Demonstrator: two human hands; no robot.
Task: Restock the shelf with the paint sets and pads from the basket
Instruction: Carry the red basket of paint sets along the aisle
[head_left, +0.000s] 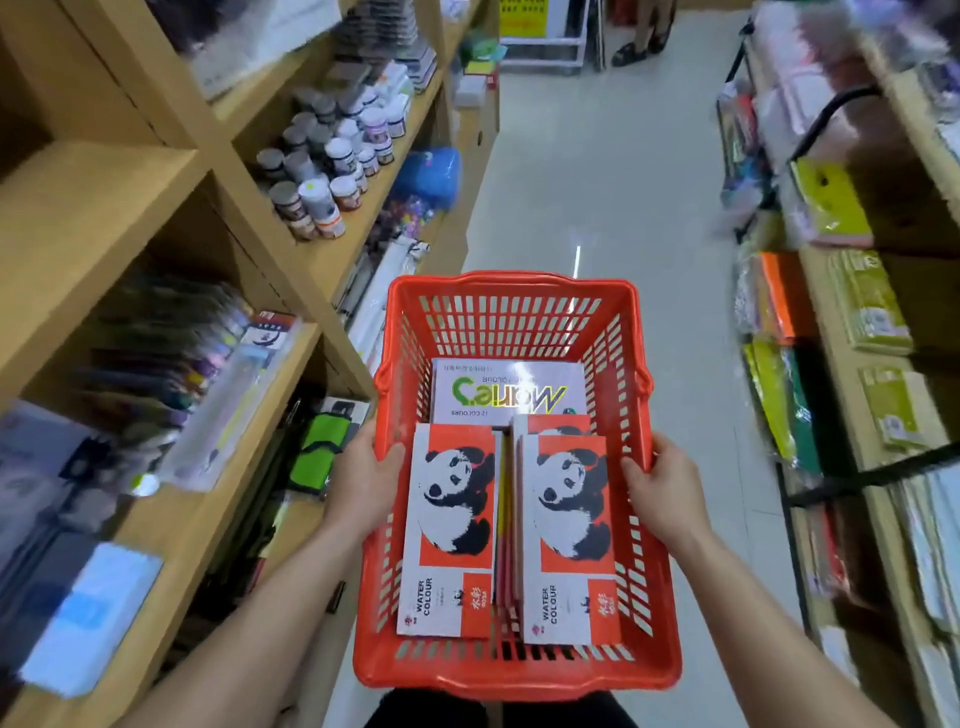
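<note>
I hold a red plastic basket (511, 670) in front of me, over the aisle floor. My left hand (363, 480) grips its left rim and my right hand (662, 488) grips its right rim. Inside lie two red-and-white watercolour pads with a panda, one on the left (452, 525) and one on the right (569, 535), with several thinner pads (506, 545) on edge between them. Behind them lies a white paint set box (509, 392) printed with green and yellow letters. Wooden shelves (171, 525) run along my left.
The left shelves hold paint jars (332, 156), pens (171, 358) and packaged goods. A second shelf unit (852, 364) with coloured paper packs stands on the right. The pale floor (597, 171) runs between them, and a person's feet (641, 47) show at the far end.
</note>
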